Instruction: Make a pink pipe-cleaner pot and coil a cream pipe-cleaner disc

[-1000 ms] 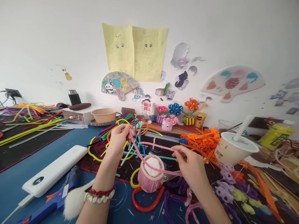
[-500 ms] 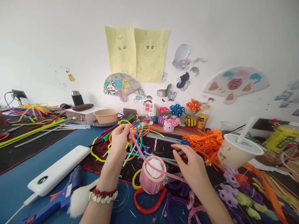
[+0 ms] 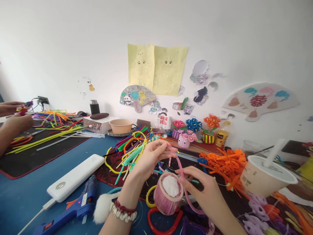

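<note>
One pink pot (image 3: 168, 204) partly hides scissors (image 3: 153, 223); beyond lies an orange pile (image 3: 223, 166).

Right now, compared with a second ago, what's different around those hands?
The left hand has moved right, drawing the pink strip along; the strip no longer crosses the mouth of the pot but hangs to its right. The right hand, having let go of the strip, is back at it, its grip unclear. The pot and scissors stayed put.
</note>
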{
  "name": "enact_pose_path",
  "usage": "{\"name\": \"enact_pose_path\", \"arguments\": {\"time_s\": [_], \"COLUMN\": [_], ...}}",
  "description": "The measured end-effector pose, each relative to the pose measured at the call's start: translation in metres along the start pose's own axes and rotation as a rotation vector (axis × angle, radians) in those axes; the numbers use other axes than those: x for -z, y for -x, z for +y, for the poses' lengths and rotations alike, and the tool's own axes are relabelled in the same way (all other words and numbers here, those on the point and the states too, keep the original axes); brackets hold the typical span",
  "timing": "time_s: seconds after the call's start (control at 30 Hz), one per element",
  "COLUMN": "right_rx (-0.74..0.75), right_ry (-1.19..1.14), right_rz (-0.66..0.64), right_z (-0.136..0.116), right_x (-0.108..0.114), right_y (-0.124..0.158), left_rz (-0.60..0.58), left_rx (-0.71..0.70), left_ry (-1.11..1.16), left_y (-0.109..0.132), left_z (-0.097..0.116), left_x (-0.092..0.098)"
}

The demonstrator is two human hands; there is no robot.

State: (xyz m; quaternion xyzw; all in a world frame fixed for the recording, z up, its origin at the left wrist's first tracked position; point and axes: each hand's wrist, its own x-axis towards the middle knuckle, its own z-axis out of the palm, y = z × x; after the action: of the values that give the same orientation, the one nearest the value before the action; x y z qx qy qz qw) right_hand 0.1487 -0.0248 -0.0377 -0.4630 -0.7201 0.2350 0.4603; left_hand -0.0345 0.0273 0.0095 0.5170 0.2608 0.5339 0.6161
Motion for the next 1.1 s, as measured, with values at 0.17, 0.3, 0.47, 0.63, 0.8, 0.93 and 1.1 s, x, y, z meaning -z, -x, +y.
{"name": "enact_pose_path", "arguments": {"time_s": [0.17, 0.3, 0.47, 0.63, 0.8, 0.93, 1.1], "right_rx": [-0.084, -0.025, -0.018, -0.064, -0.393, -0.417, -0.401], "right_ry": [-0.012, 0.192, 0.268, 0.168, -0.235, -0.47, -0.514], "right_rz": [0.06, 0.328, 0.43, 0.312, -0.234, -0.511, -0.362], "right_z": [0.005, 0.002, -0.006, -0.028, -0.075, -0.085, -0.036], "right_x": [0.002, 0.009, 0.015, 0.025, 0.049, 0.053, 0.022], "right_y": [0.003, 0.007, 0.003, -0.011, -0.024, -0.032, -0.041], "left_rz": [-0.019, 0.04, -0.014, 0.022, 0.017, -0.037, 0.011], "left_rx": [-0.044, -0.124, -0.132, -0.183, -0.154, -0.075, -0.07], "left_ry": [-0.067, -0.16, -0.241, -0.295, -0.288, -0.311, -0.414], "left_y": [0.0, -0.002, -0.005, -0.013, -0.011, -0.007, -0.013], "left_z": [-0.004, -0.006, -0.001, 0.006, 0.014, 0.009, -0.015], "left_x": [-0.008, -0.009, -0.014, -0.019, -0.021, -0.02, -0.016]}}
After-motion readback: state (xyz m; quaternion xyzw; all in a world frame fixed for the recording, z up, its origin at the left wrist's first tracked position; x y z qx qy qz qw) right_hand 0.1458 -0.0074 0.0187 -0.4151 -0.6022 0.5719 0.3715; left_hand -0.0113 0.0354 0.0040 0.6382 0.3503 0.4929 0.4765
